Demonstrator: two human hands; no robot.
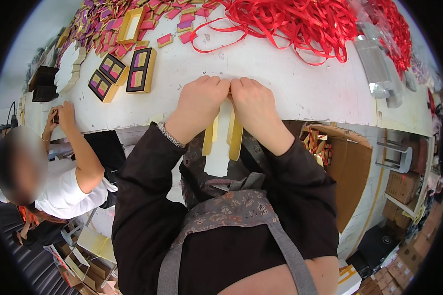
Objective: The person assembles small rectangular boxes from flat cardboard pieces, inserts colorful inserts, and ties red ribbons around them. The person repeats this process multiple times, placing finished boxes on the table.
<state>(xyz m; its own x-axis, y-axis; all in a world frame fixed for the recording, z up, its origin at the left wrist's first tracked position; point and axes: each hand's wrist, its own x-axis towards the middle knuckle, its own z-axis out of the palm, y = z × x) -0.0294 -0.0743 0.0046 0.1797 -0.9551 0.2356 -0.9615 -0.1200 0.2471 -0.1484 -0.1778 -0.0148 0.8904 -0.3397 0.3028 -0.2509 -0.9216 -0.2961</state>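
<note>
At the front edge of the white table, my left hand [198,102] and my right hand [255,103] meet, knuckles up, with fingers closed. Between them they pinch the far end of a white card box blank [216,160]. Its gold side flaps [235,140] stand up along both sides, and its near end hangs toward my apron. My fingers hide the far end of the blank. Beyond my left hand stands a small gold box [142,70] with a dark windowed front. Two similar boxes [113,69] lie next to it.
Small pink, purple and gold pieces [101,24] cover the back left, with an open gold tray [131,25] among them. Red ribbons [290,24] pile up at the back. Clear plastic packs [374,66] lie right. A co-worker [66,182] handles something dark at left. A cardboard carton [347,172] stands below right.
</note>
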